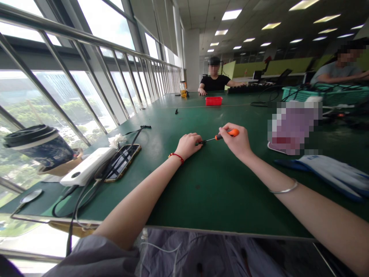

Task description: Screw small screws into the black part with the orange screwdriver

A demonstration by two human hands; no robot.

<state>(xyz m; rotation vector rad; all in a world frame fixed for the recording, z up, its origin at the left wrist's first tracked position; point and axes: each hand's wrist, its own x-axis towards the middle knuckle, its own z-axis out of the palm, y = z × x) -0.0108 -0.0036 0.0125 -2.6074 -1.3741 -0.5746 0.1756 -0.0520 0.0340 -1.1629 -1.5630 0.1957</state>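
My right hand (236, 139) is closed around the orange and black handle of a screwdriver (230, 133). Its thin metal shaft points left, and the tip meets a small black part (203, 142) at the fingertips of my left hand (188, 145). Those left fingers are pinched on the part, holding it low over the green table (184, 192). The part is too small and too covered by fingers to tell its kind. Another small black piece (176, 111) lies farther back on the table.
To the left are a phone (122, 163), a white power bank (88, 166), cables and a lidded cup (40, 148) by the railing. White-blue gloves (337, 173) lie right. A red bin (213, 101) stands ahead, before a seated person (215, 82). A teal basket (331, 94) sits back right.
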